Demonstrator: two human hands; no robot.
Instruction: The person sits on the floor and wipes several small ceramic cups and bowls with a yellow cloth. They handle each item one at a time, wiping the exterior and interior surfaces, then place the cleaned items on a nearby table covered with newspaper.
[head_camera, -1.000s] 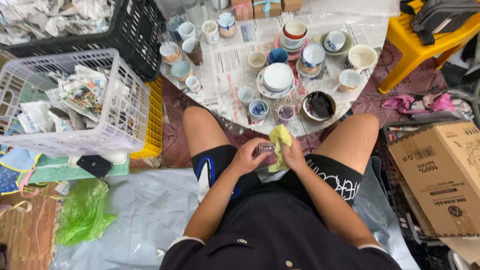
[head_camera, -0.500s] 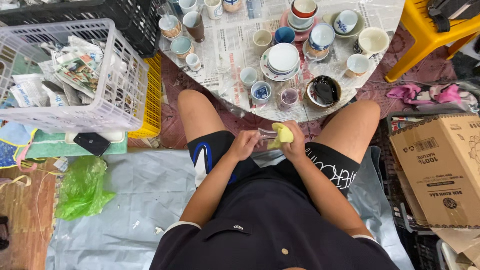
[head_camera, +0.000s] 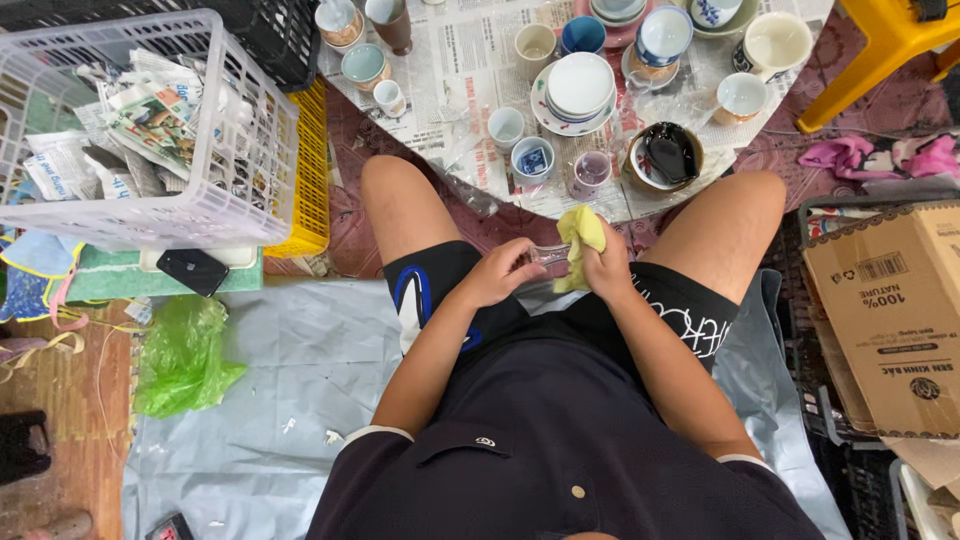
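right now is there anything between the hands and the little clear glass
Nothing visible. The left hand grips the clear glass directly, bare fingers on it. The right hand presses a yellow cloth against the glass's other end, so on that side the cloth lies between hand and glass.

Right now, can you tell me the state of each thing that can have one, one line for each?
left hand: closed around a small clear glass, held over the lap.
right hand: gripping a yellow cloth pressed against the glass.
white basket: upright, filled with crumpled newspaper.
stack of white plates: stacked, upright on the newspaper-covered table.
brown bowl: upright, dark inside.
cardboard box: flaps open.
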